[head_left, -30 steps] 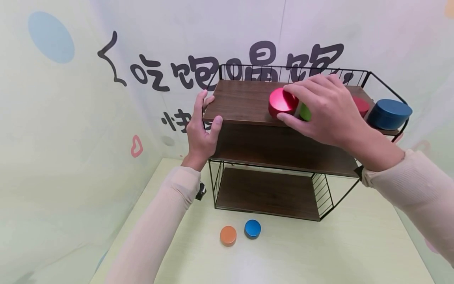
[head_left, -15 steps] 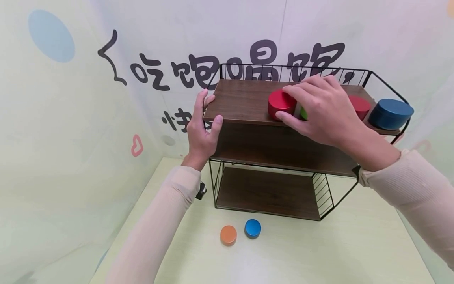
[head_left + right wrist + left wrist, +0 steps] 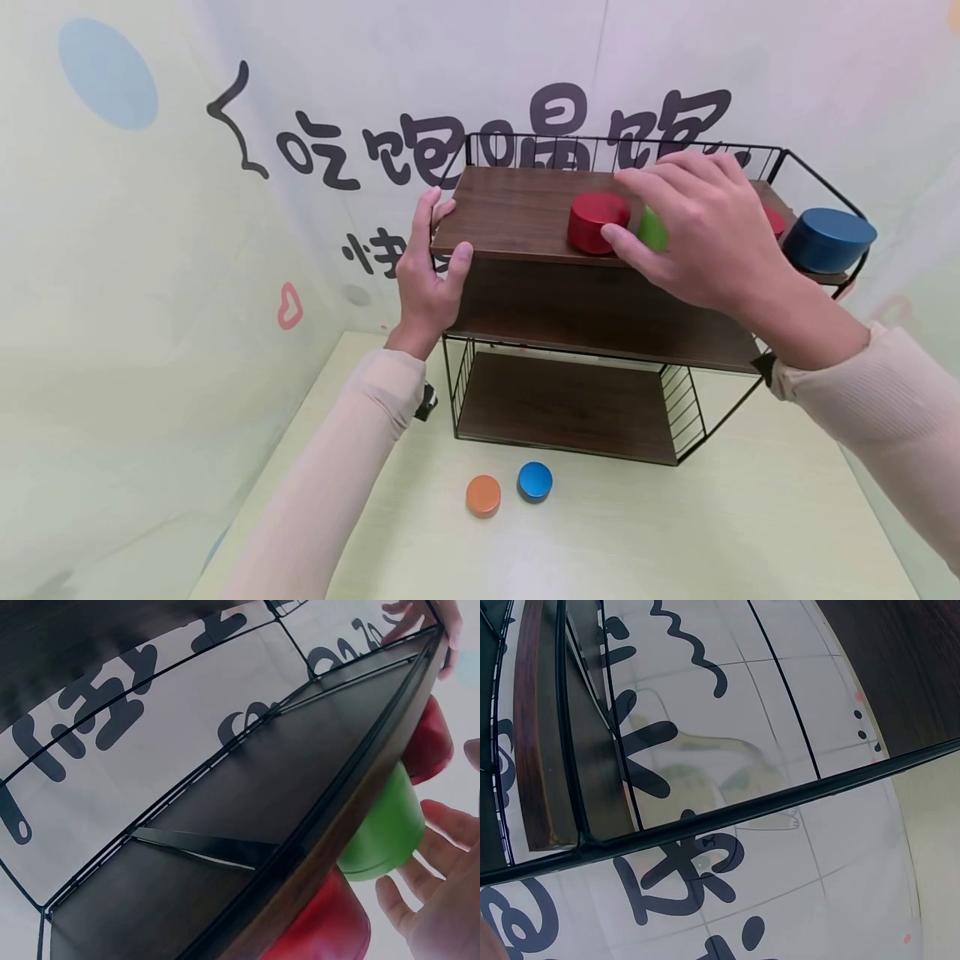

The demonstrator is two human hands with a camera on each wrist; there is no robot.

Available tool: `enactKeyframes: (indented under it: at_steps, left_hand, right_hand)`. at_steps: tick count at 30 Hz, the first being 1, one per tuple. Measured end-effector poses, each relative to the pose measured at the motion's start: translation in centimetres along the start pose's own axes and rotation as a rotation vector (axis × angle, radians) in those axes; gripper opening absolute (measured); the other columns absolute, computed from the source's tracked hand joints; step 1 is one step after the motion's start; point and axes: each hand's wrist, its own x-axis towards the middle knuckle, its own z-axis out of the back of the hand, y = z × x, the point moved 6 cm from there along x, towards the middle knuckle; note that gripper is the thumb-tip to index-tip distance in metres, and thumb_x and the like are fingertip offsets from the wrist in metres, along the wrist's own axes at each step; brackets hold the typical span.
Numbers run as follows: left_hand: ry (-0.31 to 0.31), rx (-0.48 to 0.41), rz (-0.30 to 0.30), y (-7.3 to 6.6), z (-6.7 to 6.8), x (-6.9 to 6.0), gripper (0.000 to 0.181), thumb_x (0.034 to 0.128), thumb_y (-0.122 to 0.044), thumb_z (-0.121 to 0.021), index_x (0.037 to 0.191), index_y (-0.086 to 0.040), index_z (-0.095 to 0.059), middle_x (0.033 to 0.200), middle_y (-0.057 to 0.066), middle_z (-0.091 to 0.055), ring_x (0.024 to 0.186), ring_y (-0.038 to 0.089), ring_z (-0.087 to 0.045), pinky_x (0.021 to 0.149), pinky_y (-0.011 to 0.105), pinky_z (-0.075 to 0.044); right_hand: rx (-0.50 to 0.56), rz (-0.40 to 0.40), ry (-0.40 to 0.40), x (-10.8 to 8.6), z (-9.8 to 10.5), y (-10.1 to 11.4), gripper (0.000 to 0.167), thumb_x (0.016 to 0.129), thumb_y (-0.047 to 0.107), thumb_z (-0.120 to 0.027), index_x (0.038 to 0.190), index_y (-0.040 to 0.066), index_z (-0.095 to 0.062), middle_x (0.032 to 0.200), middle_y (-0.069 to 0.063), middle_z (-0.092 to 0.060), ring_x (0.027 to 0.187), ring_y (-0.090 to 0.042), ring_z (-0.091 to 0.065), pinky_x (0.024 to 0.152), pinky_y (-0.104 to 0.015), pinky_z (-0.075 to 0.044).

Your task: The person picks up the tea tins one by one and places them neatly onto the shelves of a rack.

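Note:
A dark wood shelf rack (image 3: 510, 212) with a black wire frame stands on the table. My left hand (image 3: 429, 271) holds its top board at the left end, thumb on the front edge. On that board sits a red tin (image 3: 594, 227). My right hand (image 3: 701, 229) hovers just right of it, fingers bent loosely and nothing gripped. Behind this hand a green tin (image 3: 654, 232) is partly hidden. In the right wrist view the fingers are spread beside the green tin (image 3: 390, 829). Another red tin (image 3: 774, 221) is mostly covered by the right hand.
A dark blue tin (image 3: 828, 242) stands at the top board's right end. An orange tin (image 3: 483, 497) and a small blue tin (image 3: 535, 482) lie on the table (image 3: 637, 533) before the rack. A wire rail (image 3: 637, 140) runs along the top's back, near the printed backdrop (image 3: 420, 50).
My right hand has let go of the red tin and drawn slightly right. The tin stays on the top board. My left hand keeps its place.

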Motion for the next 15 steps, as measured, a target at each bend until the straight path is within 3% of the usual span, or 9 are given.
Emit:
enactKeyframes:
  at_steps: [8,11,15]
  left_hand:
    - [0.010,0.002,-0.001,0.1,-0.1,0.0,0.063,0.0947,-0.047,-0.051,0.142,-0.005,-0.047,0.126,0.009,-0.066,0.119,0.019,-0.060,0.092,0.035,-0.047]
    - [0.009,0.004,0.001,0.1,-0.1,0.0,0.063,0.0948,-0.047,-0.051,0.142,-0.005,-0.047,0.126,0.009,-0.066,0.120,0.019,-0.060,0.092,0.035,-0.047]
    - [0.006,0.005,0.002,0.1,0.0,-0.1,0.064,0.0949,-0.047,-0.051,0.142,-0.005,-0.047,0.126,0.009,-0.066,0.120,0.019,-0.060,0.092,0.035,-0.047]
  right_hand:
    - [0.083,0.033,-0.228,-2.0,2.0,1.0,0.054,0.092,0.045,-0.053,0.121,0.002,-0.068,0.110,-0.021,-0.070,0.106,-0.041,-0.059,0.087,-0.054,-0.039]
    - [0.142,0.071,-0.332,-3.1,2.3,2.3,0.055,0.094,0.047,-0.052,0.113,-0.001,-0.071,0.105,-0.022,-0.071,0.100,-0.042,-0.061,0.085,-0.053,-0.040]
    - [0.182,0.139,-0.394,-5.0,1.9,4.2,0.051,0.097,0.044,-0.054,0.106,-0.003,-0.072,0.100,-0.022,-0.071,0.094,-0.043,-0.063,0.082,-0.054,-0.040]
